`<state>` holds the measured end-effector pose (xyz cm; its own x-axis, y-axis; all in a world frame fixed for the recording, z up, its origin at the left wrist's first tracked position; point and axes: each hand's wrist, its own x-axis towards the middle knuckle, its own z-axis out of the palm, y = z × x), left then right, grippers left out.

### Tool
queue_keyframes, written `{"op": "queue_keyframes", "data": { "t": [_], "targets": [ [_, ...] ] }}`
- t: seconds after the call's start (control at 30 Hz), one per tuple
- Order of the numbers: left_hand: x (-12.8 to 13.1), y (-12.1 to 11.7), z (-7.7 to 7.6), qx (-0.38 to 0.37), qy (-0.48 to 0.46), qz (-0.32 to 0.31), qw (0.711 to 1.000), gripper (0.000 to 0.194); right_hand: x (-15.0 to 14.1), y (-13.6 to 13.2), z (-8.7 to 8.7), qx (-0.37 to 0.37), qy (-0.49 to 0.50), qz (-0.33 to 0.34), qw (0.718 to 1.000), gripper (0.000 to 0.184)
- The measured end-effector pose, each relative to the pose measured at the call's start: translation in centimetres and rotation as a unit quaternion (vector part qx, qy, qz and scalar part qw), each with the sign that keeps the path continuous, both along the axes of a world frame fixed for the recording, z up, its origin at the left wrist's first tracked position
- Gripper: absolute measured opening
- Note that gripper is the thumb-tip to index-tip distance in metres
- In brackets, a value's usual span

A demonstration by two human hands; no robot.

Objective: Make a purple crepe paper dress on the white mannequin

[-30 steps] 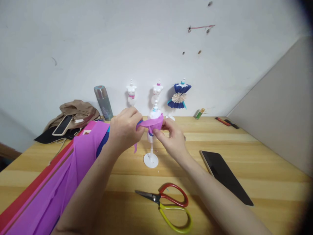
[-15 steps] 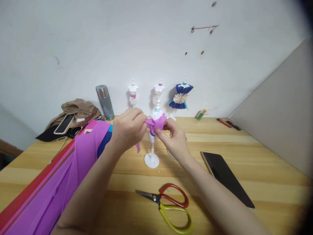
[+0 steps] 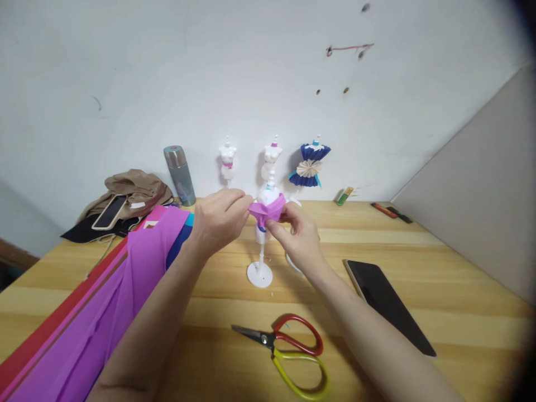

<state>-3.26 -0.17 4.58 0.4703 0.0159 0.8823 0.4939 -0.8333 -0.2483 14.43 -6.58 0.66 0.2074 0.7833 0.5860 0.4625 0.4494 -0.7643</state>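
Paper [image 3: 268,211] at the waist of a small white mannequin [image 3: 263,234], between two hands

The purple paper lies around the upper body. The fingers of the right hand [image 3: 302,237] are clamped on its right edge, thumb in front. The fingers of the left hand [image 3: 220,219] are together at its left end; whether they grip it, I cannot tell.

The mannequin stands near the middle of the bench [image 3: 218,312], somewhat toward the back edge. Bare wood lies between its round base and the scissors [image 3: 268,339] in front, and also toward the dark tablet [image 3: 389,304] at right.

The paper flares upward and narrows downward; its wider top runs left to right. The mannequin's long axis is upright.
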Motion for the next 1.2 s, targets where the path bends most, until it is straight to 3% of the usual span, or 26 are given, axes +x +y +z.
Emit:
{"op": "queue_keyframes", "data": {
  "t": [0.13, 0.33, 1.0, 1.2],
  "targets": [
    [0.3, -0.2, -0.1, 0.010, -0.013, 0.022, 1.000, 0.024, -0.1, -0.2, 0.3, 0.000, 0.002, 0.011, 1.000, 0.013],
    [0.4, -0.3, 0.0, 0.017, -0.026, 0.007, 0.999, 0.021, 0.0, -0.3, 0.5, -0.010, 0.008, 0.035, 0.999, 0.012],
    [-0.1, 0.1, 0.0, -0.030, 0.012, 0.007, 0.999, 0.019, 1.0, 0.2, -0.1, 0.007, 0.005, 0.096, 0.995, 0.013],
    [0.1, -0.3, 0.3, 0.001, -0.001, -0.002, 1.000, 0.020, 1.1, 0.4, -0.2, 0.001, 0.019, 0.102, 0.995, 0.014]
  ]
}}
